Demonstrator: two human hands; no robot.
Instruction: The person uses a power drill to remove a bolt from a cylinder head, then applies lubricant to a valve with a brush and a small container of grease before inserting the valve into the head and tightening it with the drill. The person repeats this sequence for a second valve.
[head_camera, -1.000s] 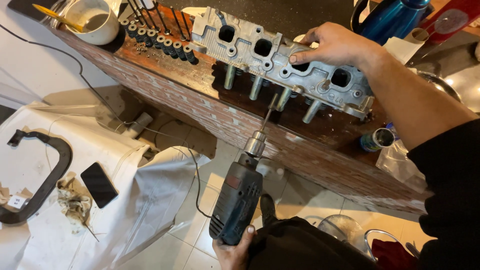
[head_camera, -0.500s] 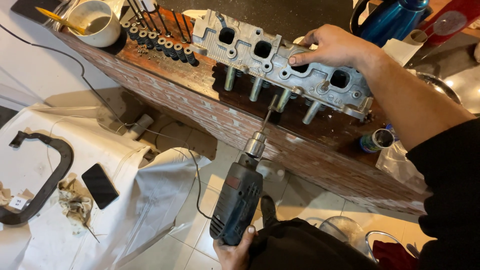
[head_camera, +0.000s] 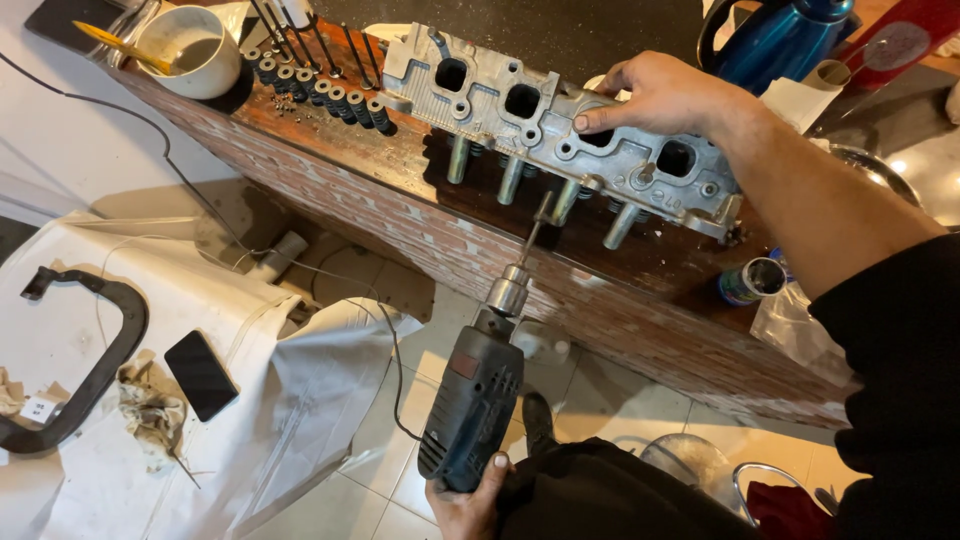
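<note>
right hand (head_camera: 655, 95) lies flat on the metal block (head_camera: 560, 130), at 12 o'clock on the ledge (head_camera: 400, 180) | left hand (head_camera: 470, 500) grips the drill (head_camera: 475, 410), its bit (head_camera: 533, 228) at a tube | risk: the bit could slip or the block could tip if the drill tilts

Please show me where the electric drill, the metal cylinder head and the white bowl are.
electric drill (head_camera: 472, 405), head view, on its dark body.
metal cylinder head (head_camera: 487, 88), head view, on its top face between two openings.
white bowl (head_camera: 176, 24), head view, on its rim.
</note>
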